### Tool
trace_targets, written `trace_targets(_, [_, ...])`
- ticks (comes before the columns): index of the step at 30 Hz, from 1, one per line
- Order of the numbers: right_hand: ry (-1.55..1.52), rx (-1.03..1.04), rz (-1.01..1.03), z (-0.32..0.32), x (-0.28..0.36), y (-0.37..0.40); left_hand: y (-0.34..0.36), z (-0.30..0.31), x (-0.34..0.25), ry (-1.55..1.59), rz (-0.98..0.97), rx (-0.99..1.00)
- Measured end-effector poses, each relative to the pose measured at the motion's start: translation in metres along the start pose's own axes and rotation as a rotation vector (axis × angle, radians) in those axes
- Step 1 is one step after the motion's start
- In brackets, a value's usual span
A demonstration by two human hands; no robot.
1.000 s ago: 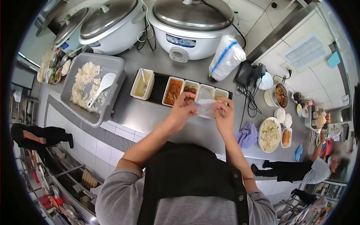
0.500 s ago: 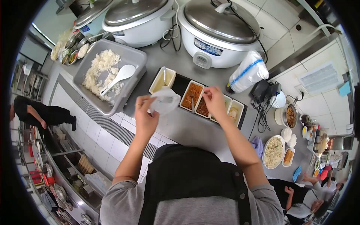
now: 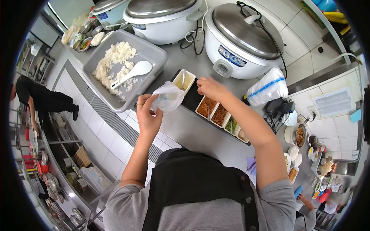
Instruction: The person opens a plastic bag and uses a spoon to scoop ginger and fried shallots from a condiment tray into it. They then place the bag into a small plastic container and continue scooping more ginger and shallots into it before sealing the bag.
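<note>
My left hand (image 3: 148, 112) pinches the rim of a clear plastic bag (image 3: 168, 98), whose mouth is spread. My right hand (image 3: 211, 89) hovers over the black tray (image 3: 193, 97) with its fingers curled together; whatever may be in them is hidden. Just left of it stands a white tub of pale yellow food (image 3: 185, 81) with a spoon inside. Below the right hand sit a tub of orange-brown shredded food (image 3: 207, 106) with a spoon, a tub of darker brown food (image 3: 220, 114) and a tub of chopped greens (image 3: 231, 125). A pale-filled tub (image 3: 242, 136) is partly covered by my right forearm.
A grey bin of cooked rice (image 3: 154, 73) with a white rice paddle (image 3: 135, 73) stands left. Large cookers (image 3: 241, 50) line the back. A plastic-wrapped roll (image 3: 267, 86) and black cables (image 3: 273, 117) lie right. One person (image 3: 46, 98) is far left, others lower right.
My right hand has moved left and away from me along the tubs, uncovering the greens. The bag in my left hand is opened wider. The view has shifted, and the people have moved.
</note>
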State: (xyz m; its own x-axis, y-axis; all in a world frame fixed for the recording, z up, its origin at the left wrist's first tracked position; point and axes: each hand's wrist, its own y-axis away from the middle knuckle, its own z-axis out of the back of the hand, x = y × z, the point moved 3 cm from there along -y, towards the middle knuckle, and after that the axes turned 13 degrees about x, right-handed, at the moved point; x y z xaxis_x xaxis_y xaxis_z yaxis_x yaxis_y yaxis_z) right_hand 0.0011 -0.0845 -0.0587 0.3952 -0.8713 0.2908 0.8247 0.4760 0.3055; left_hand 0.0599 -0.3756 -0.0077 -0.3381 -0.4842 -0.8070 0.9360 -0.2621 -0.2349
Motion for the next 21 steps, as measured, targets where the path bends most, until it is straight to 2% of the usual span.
trace_targets(2, [0.043,-0.002,0.064,-0.006,-0.001,-0.008,0.002,0.004,0.004,-0.013,0.023,-0.011])
trace_targets(4, [0.052,0.089,0.195,-0.012,-0.006,-0.014,0.004,0.009,0.009,-0.028,0.047,-0.023])
trace_targets(5, [0.055,0.094,0.204,-0.016,-0.010,-0.016,0.005,0.010,0.012,-0.023,0.055,-0.026])
trace_targets(7, [0.047,0.236,-0.001,-0.015,-0.011,-0.011,0.007,0.011,0.017,-0.017,0.068,-0.030])
trace_targets(12, [0.278,0.258,0.108,-0.018,-0.011,-0.021,0.005,0.003,0.018,-0.007,0.078,-0.020])
trace_targets(15, [0.267,0.151,0.172,-0.022,-0.011,-0.026,0.001,0.002,0.013,0.000,0.074,-0.009])
trace_targets(17, [0.249,0.001,0.317,-0.019,-0.010,-0.019,0.000,0.004,0.016,-0.013,0.054,-0.031])
trace_targets(21, [0.227,-0.032,0.408,0.003,-0.006,-0.001,-0.002,0.011,0.023,-0.044,0.061,-0.060])
